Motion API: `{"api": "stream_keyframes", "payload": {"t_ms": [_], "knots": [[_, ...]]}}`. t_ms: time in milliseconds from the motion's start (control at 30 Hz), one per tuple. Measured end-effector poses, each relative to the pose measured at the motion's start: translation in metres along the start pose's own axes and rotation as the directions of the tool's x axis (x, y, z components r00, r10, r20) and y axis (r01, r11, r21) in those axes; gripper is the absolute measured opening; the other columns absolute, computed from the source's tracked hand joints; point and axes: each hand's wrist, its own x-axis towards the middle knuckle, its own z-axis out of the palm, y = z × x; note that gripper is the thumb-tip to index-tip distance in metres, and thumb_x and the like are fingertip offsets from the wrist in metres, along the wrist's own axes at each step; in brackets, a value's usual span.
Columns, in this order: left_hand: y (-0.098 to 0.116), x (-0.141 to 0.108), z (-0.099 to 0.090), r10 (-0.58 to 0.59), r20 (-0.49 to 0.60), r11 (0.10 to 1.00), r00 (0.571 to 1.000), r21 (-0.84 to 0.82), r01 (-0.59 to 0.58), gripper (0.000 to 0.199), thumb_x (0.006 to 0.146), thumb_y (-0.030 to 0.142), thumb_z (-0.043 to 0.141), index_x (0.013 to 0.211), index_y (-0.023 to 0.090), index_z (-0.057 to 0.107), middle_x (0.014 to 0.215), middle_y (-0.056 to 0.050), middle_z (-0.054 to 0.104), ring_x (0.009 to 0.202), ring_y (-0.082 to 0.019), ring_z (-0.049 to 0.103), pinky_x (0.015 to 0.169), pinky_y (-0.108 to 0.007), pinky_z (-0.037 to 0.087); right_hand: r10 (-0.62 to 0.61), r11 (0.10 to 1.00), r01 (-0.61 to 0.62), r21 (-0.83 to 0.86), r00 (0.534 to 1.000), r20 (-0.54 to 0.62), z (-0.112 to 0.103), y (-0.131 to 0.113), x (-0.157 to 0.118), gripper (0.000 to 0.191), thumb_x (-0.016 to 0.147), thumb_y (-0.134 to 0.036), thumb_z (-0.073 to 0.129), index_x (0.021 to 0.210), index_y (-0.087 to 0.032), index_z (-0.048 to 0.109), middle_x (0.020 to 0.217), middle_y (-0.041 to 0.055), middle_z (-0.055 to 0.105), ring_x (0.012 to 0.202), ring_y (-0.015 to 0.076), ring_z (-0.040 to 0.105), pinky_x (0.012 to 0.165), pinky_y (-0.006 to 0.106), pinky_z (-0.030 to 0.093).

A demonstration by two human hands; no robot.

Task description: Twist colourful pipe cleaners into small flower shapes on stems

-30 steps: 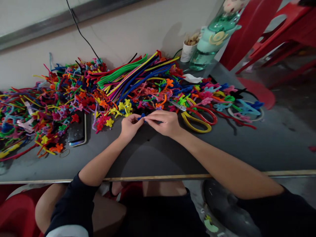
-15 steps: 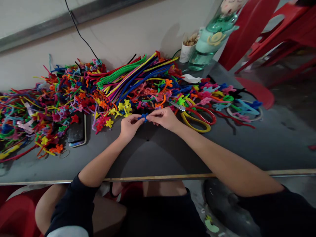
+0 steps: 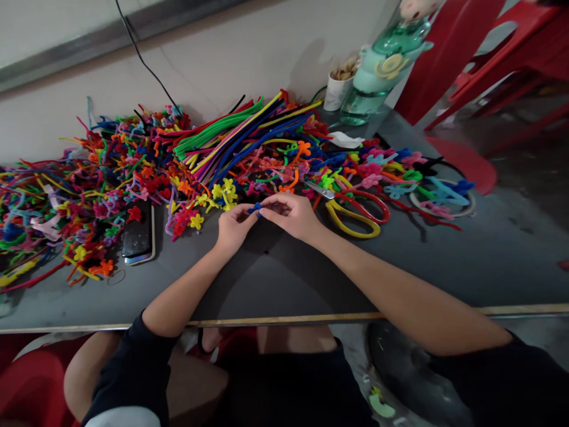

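Note:
Between my fingertips is a small blue pipe cleaner flower [image 3: 256, 208], partly covered by the fingers. My left hand [image 3: 234, 226] pinches it from the left. From the other side, the thumb and fingers of my right hand [image 3: 293, 217] close on it too. Both hands are just above the dark table [image 3: 275, 284]. Yellow pipe cleaner flowers [image 3: 226, 193] lie beyond my left hand. Scissors [image 3: 355, 214] with red and yellow handles rest to the right of my right hand, blades toward the pile.
A wide heap of coloured pipe cleaner pieces [image 3: 106, 160] spreads along the wall, with a bundle of straight pipe cleaners [image 3: 235, 139] on it. Phones [image 3: 138, 237] lie at the left. A paper cup [image 3: 336, 92] and a green bottle [image 3: 368, 89] stand at the back right, near red chairs [image 3: 448, 65].
The fingers of my right hand have shifted slightly around the blue flower, and the flower has moved a little up and left. The rest looks the same.

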Motion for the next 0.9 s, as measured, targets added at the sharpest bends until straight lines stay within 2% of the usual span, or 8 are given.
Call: {"api": "stream_keyframes", "payload": {"t_ms": [67,200,300,500,667,767,833,900], "knots": [[0.0007,0.0002,0.0000,0.023,0.000,0.999,1.000,0.042,-0.023,0.024,0.075,0.036,0.068,0.088,0.016,0.072,0.071,-0.001,0.068,0.057,-0.008,0.054,0.056,-0.021,0.042,-0.019,1.000,0.019,0.012,1.000,0.002,-0.0004,-0.0001,0.0003,0.032,0.076,-0.043,0.068,0.095,-0.017,0.071,0.079,0.0040,0.067,0.056,0.0098,0.053,0.053,0.025,0.044],[0.0018,0.0006,-0.0011,0.023,0.016,0.989,1.000,0.143,-0.025,0.020,0.074,0.031,0.067,0.086,0.016,0.072,0.069,-0.001,0.067,0.058,-0.009,0.054,0.056,-0.022,0.041,-0.092,0.993,0.095,-0.077,0.995,0.033,-0.0026,0.0004,-0.0001,0.022,0.078,-0.038,0.067,0.088,-0.018,0.071,0.072,0.0021,0.066,0.057,0.0108,0.055,0.055,0.025,0.045],[0.0029,0.0002,-0.0013,0.040,0.027,0.979,0.999,0.199,-0.044,0.017,0.076,0.029,0.065,0.085,0.017,0.072,0.069,0.000,0.066,0.058,-0.009,0.054,0.056,-0.022,0.041,-0.090,0.993,0.094,-0.074,0.994,0.060,-0.0047,0.0008,-0.0001,0.023,0.078,-0.035,0.067,0.093,-0.018,0.070,0.072,0.0016,0.066,0.055,0.0101,0.054,0.055,0.025,0.044],[0.0032,-0.0004,-0.0011,0.219,0.103,0.934,0.970,0.267,-0.239,0.012,0.080,0.021,0.060,0.086,0.018,0.070,0.082,-0.003,0.068,0.074,-0.013,0.061,0.070,-0.026,0.047,-0.063,0.996,0.068,-0.053,0.994,0.093,-0.0071,-0.0021,0.0007,0.012,0.075,-0.029,0.064,0.074,-0.017,0.064,0.066,0.0007,0.062,0.055,0.0103,0.053,0.054,0.024,0.042],[0.0068,-0.0009,-0.0019,0.248,0.208,0.887,0.946,0.344,-0.308,0.013,0.082,0.016,0.058,0.089,0.018,0.069,0.086,-0.004,0.068,0.080,-0.014,0.062,0.075,-0.028,0.049,-0.034,0.999,0.037,-0.027,0.995,0.089,-0.0054,-0.0032,-0.0003,0.015,0.074,-0.031,0.064,0.077,-0.017,0.062,0.068,0.0013,0.062,0.057,0.0111,0.054,0.053,0.024,0.042],[0.0082,-0.0021,-0.0016,0.190,0.268,0.874,0.944,0.391,-0.287,0.014,0.081,0.014,0.057,0.089,0.018,0.067,0.080,-0.002,0.068,0.074,-0.013,0.061,0.073,-0.027,0.048,-0.009,0.997,0.018,-0.073,0.992,0.122,-0.0055,-0.0003,0.0004,0.018,0.075,-0.035,0.065,0.077,-0.017,0.065,0.065,0.0014,0.063,0.058,0.0120,0.056,0.056,0.025,0.044],[0.0070,-0.0022,-0.0010,0.148,0.211,0.903,0.966,0.370,-0.219,0.012,0.081,0.017,0.059,0.091,0.018,0.067,0.077,-0.001,0.067,0.068,-0.012,0.060,0.068,-0.025,0.048,0.035,0.998,-0.028,-0.059,0.993,0.116,-0.0057,0.0020,0.0016,0.022,0.076,-0.039,0.066,0.077,-0.016,0.066,0.062,0.0014,0.062,0.055,0.0120,0.056,0.056,0.026,0.044],[0.0046,-0.0012,-0.0007,0.110,0.121,0.954,0.987,0.264,-0.139,0.013,0.081,0.023,0.062,0.092,0.018,0.066,0.078,-0.001,0.067,0.066,-0.010,0.059,0.064,-0.023,0.047,0.086,0.996,-0.087,0.008,0.991,0.104,-0.0057,0.0033,0.0031,0.028,0.076,-0.043,0.066,0.077,-0.015,0.066,0.058,0.0008,0.060,0.051,0.0112,0.054,0.052,0.026,0.043]]}}
